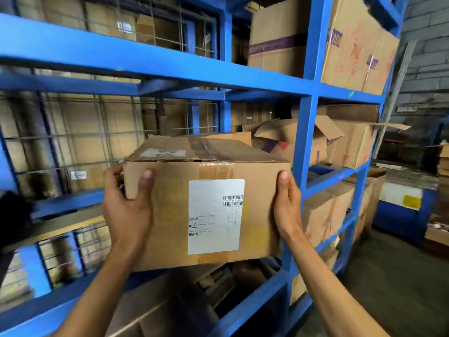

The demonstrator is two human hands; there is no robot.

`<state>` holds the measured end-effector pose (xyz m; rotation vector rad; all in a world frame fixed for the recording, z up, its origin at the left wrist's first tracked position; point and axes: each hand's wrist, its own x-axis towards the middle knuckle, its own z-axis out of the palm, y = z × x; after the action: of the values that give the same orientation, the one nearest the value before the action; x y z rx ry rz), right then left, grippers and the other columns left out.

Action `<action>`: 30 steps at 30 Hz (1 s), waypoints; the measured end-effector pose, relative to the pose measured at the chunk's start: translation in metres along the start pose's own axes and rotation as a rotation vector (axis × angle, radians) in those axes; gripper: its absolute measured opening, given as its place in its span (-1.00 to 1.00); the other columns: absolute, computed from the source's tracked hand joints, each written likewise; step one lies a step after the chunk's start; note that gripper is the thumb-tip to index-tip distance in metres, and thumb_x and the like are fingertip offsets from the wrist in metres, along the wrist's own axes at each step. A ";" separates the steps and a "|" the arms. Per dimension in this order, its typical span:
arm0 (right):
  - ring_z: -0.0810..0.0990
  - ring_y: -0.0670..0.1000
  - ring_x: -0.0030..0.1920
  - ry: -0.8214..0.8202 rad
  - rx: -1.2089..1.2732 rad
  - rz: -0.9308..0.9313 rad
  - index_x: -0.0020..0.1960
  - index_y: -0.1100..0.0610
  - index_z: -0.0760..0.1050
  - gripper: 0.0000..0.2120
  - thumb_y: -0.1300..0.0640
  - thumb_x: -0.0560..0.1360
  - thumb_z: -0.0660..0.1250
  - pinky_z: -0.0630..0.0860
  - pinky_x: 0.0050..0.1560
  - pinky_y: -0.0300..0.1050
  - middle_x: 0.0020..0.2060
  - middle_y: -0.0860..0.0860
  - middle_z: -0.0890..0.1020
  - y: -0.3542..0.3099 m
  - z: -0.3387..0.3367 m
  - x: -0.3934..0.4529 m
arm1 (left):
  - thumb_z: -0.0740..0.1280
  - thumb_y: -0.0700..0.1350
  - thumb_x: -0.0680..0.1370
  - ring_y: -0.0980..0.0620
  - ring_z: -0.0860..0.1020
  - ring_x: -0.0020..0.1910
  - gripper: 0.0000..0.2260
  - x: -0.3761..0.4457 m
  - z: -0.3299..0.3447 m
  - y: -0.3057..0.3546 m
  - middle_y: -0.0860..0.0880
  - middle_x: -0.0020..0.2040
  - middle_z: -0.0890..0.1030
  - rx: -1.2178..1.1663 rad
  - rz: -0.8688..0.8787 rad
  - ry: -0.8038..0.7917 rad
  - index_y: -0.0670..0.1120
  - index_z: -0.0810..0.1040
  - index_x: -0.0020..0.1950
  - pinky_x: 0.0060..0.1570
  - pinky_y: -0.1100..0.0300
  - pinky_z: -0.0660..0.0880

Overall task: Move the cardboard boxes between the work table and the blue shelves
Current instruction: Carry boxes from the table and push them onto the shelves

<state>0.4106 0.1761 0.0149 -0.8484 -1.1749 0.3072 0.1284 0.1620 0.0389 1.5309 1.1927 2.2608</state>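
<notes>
A taped cardboard box [170, 215] with a white barcode label on its near face is held in the air in front of the blue shelves [306, 142]. My left hand [126, 205] grips its left edge, thumb on the near face and fingers round the side. My right hand [288, 205] grips the right edge, thumb up along the corner. The box is level with the middle shelf bay, its far end over the shelf's front rail.
Other cardboard boxes [357, 45] fill the upper and right bays, some with open flaps [291, 137]. Wire mesh [73, 147] backs the left bays. A lower shelf board [60, 224] lies at left. A blue machine [403, 205] stands at right on the concrete floor.
</notes>
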 end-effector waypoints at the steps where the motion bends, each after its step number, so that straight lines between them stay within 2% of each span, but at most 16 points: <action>1: 0.53 -0.42 0.07 -0.023 0.019 0.001 0.28 0.09 0.50 -0.66 -0.03 0.70 0.05 0.39 0.05 -0.51 0.03 -0.37 0.64 0.002 0.010 -0.002 | 0.30 0.31 0.48 0.31 0.55 -0.10 -0.55 0.002 -0.010 0.000 0.07 0.00 0.61 0.019 0.009 0.028 0.00 0.44 0.17 -0.21 0.51 0.40; 4: 0.52 -0.44 0.08 -0.072 0.067 0.023 0.26 0.02 0.51 -0.68 -0.05 0.70 0.05 0.36 0.05 -0.56 0.03 -0.40 0.63 0.007 0.036 -0.007 | 0.31 0.26 0.48 0.37 0.54 -0.10 -0.55 0.005 -0.032 -0.001 0.11 -0.02 0.59 0.039 0.026 0.070 -0.05 0.45 0.17 -0.13 0.51 0.40; 8: 0.56 -0.26 0.16 -0.143 0.127 0.045 0.35 0.16 0.49 -0.50 -0.16 0.64 0.06 0.41 0.13 -0.44 0.16 -0.08 0.64 0.012 0.064 -0.009 | 0.31 0.25 0.46 0.35 0.52 -0.15 -0.53 0.011 -0.050 -0.008 0.06 -0.02 0.59 0.129 0.028 0.129 -0.08 0.47 0.18 -0.11 0.52 0.37; 11: 0.57 -0.18 0.20 -0.184 0.135 0.061 0.36 0.12 0.49 -0.49 -0.18 0.63 0.05 0.44 0.14 -0.42 0.18 -0.06 0.64 0.018 0.081 -0.005 | 0.30 0.30 0.43 0.13 0.54 -0.04 -0.51 0.018 -0.054 -0.017 0.05 0.02 0.60 0.180 0.007 0.162 -0.02 0.47 0.18 -0.01 0.26 0.41; 14: 0.58 -0.09 0.20 -0.199 0.145 0.076 0.34 0.13 0.48 -0.46 -0.22 0.62 0.06 0.47 0.14 -0.36 0.16 -0.02 0.64 0.028 0.096 0.008 | 0.30 0.32 0.43 0.04 0.56 0.00 -0.50 0.029 -0.052 -0.027 0.04 0.04 0.61 0.216 0.007 0.193 -0.02 0.47 0.18 0.05 0.13 0.45; 18: 0.55 -0.09 0.26 -0.201 0.147 0.094 0.39 0.12 0.46 -0.39 -0.26 0.58 0.04 0.43 0.29 -0.20 0.23 0.00 0.61 0.047 0.116 0.037 | 0.31 0.32 0.45 0.10 0.55 -0.01 -0.54 0.048 -0.036 -0.046 0.07 0.01 0.61 0.232 0.012 0.217 0.01 0.47 0.15 -0.01 0.23 0.40; 20: 0.52 -0.04 0.30 -0.207 0.155 0.094 0.39 0.15 0.46 -0.40 -0.23 0.58 0.04 0.41 0.35 -0.13 0.26 0.05 0.59 0.059 0.128 0.055 | 0.30 0.32 0.46 0.09 0.56 0.00 -0.55 0.060 -0.023 -0.060 0.07 0.01 0.61 0.244 0.008 0.233 0.01 0.47 0.14 0.00 0.21 0.42; 24: 0.52 0.10 0.30 -0.226 0.182 0.085 0.31 0.25 0.48 -0.52 -0.10 0.66 0.07 0.40 0.40 0.06 0.22 0.15 0.59 0.093 0.154 0.096 | 0.30 0.30 0.48 -0.02 0.59 0.07 -0.49 0.084 0.007 -0.094 -0.04 0.06 0.64 0.227 0.011 0.238 -0.09 0.46 0.17 0.15 -0.01 0.51; 28: 0.54 0.03 0.14 -0.197 0.179 0.041 0.10 0.15 0.50 -0.73 0.01 0.70 0.11 0.45 0.30 0.11 0.04 0.04 0.61 0.133 0.179 0.136 | 0.29 0.34 0.46 0.00 0.59 0.05 -0.47 0.107 0.040 -0.125 -0.01 0.04 0.64 0.273 -0.006 0.286 -0.07 0.47 0.15 0.13 -0.02 0.51; 30: 0.55 0.09 0.14 -0.225 0.182 0.031 0.10 0.12 0.48 -0.76 0.00 0.70 0.11 0.45 0.30 0.23 0.04 0.10 0.60 0.160 0.191 0.157 | 0.29 0.36 0.45 -0.02 0.60 0.05 -0.49 0.118 0.058 -0.140 0.00 0.04 0.65 0.303 -0.022 0.283 -0.04 0.48 0.12 0.12 0.00 0.51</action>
<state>0.3326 0.4595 0.0311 -0.6857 -1.3208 0.5374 0.0824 0.3486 0.0359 1.3028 1.6868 2.4311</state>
